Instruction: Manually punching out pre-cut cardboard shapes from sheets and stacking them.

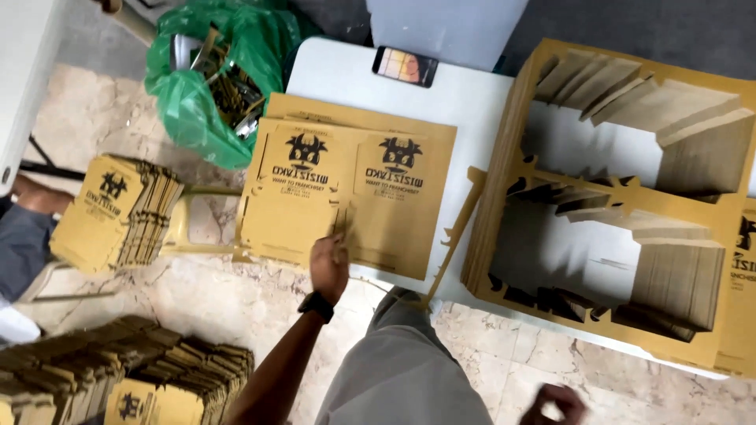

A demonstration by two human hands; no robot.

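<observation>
While we are leaning over the white table (472, 102), our left hand (329, 266) is pinching the near edge of the printed cardboard sheets (346, 189), fingers pressed together on the seam between the two printed panels. Those sheets are lying in a flat stack on the table's left end, overhanging its near-left edge. Our right hand (555, 403) is hanging low at the near right, away from the table, blurred, so we cannot tell how its fingers are set; it is holding nothing we can make out. To the right, a tall stack of punched-out cardboard frames (630, 201) is sitting on the table. A phone (405, 66) is lying at the far edge. A green bag of scraps (216, 75) is standing on the floor at the far left, with piles of cut cardboard pieces (118, 212) nearer us.
</observation>
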